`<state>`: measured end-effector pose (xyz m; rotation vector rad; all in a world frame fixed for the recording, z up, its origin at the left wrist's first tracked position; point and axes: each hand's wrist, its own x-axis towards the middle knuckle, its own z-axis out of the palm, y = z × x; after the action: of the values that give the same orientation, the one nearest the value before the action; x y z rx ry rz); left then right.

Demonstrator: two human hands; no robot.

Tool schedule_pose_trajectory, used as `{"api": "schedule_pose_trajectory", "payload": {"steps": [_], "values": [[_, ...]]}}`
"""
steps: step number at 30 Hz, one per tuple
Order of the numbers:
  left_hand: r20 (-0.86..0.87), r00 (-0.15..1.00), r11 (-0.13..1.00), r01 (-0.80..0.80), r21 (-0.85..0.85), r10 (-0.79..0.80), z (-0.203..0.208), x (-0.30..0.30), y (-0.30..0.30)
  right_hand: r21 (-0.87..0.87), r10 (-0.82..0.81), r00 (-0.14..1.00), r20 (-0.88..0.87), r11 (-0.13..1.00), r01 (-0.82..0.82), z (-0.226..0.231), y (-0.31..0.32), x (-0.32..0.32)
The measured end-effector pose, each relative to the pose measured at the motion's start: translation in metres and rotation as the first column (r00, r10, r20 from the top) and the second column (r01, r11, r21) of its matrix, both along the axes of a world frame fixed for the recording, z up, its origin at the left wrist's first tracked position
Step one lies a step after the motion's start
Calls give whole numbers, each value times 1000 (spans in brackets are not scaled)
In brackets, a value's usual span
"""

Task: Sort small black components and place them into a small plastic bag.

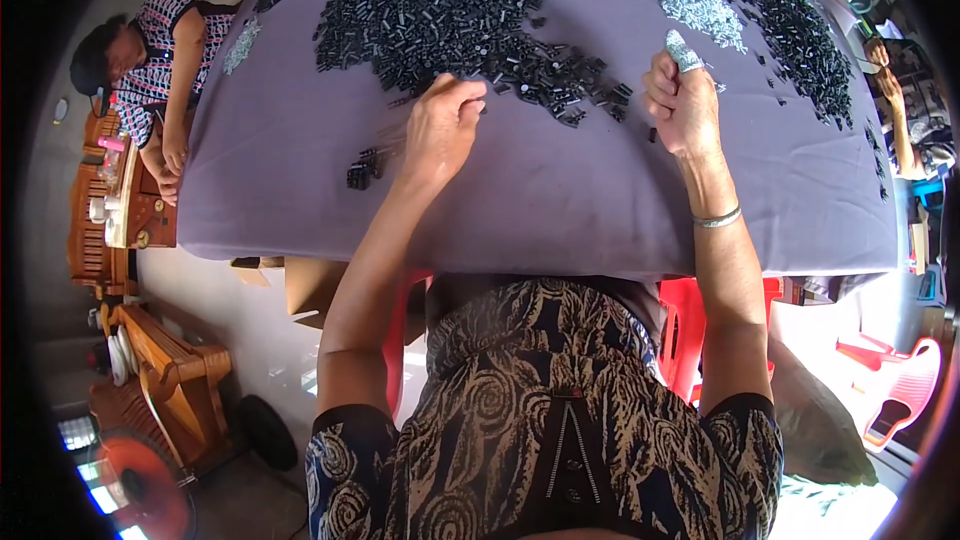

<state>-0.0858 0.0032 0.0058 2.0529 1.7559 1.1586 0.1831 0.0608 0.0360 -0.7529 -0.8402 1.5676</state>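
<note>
A large heap of small black cylindrical pieces (430,10) covers the far middle of the cloth. My left hand (440,135) is at the heap's near edge, its fingers curled together; whatever they hold is hidden. Farther right, my right hand (686,105) is closed with the thumb pointing up. A silvery wrap (683,50) covers that thumb. Just below those curled fingers is a single black piece (652,135), and I cannot tell whether it touches them. Beyond the right hand lies a pile of small silvery pieces (700,10). A little cluster of black pieces (362,172) sits left of my left forearm.
A purple-grey cloth (560,215) covers the table. Another black heap (805,50) lies at the right. One person (165,60) sits at the left side, and another person's arm (895,110) shows at the right. Red plastic chairs (905,385) and a fan (140,485) stand below.
</note>
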Motion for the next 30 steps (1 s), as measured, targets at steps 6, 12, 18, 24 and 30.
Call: {"api": "schedule_pose_trajectory", "payload": {"steps": [6,12,18,24,30], "values": [[58,995,995,80,60,-83,-2,30,17,4,4,1000,2,1000,-4,1,-1,0],[-183,979,992,105,75,-90,-6,40,27,3,49,998,26,999,-49,2,-2,1],[-236,966,983,140,118,-109,-7,38,30,1,35,999,23,999,-35,-2,-2,-1],[84,988,981,114,157,-128,-16,39,31,52,101,991,93,993,-106,-9,-2,-4],[896,385,913,406,50,-220,1,55,15,-33,237,861,450,968,-249,-2,-16,-15]]}}
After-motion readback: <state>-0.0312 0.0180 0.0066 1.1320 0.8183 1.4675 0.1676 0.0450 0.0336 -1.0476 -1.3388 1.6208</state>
